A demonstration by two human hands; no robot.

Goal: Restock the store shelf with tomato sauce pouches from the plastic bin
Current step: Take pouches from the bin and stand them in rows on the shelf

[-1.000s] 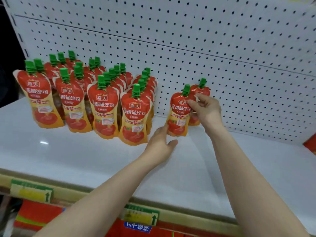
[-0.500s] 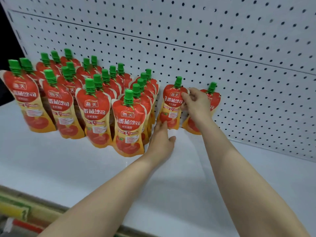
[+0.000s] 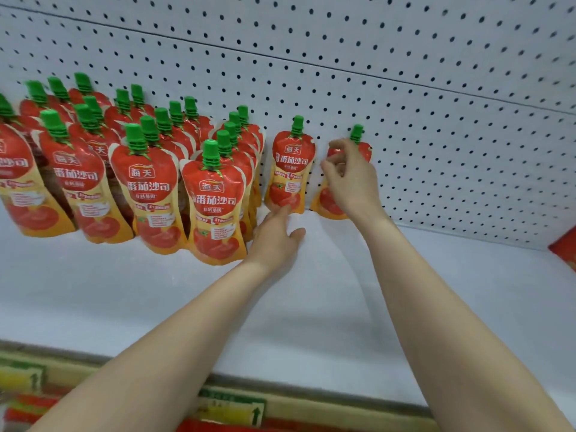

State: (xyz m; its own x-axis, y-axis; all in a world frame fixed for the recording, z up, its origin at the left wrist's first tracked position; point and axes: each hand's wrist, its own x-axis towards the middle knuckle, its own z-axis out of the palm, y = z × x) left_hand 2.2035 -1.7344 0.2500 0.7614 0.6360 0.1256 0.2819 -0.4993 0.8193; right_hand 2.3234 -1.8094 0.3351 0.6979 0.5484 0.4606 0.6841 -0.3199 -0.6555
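Head view: the right hand curls its fingers over the end pouch, which stands against the pegboard at 1 o'clock; I cannot tell whether they pinch it. The left hand lies flat, fingers straight, tips touching the foot of the next pouch, beside the packed rows at 9 o'clock. Bare shelf runs toward 3 o'clock up to a red packet.

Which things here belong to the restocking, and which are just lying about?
In the job: rightmost tomato sauce pouch, gripped by the right hand; neighbouring pouch, touched by the left hand; stocked pouch rows; shelf.
Just there: pegboard back panel; price label; red packet, far right.
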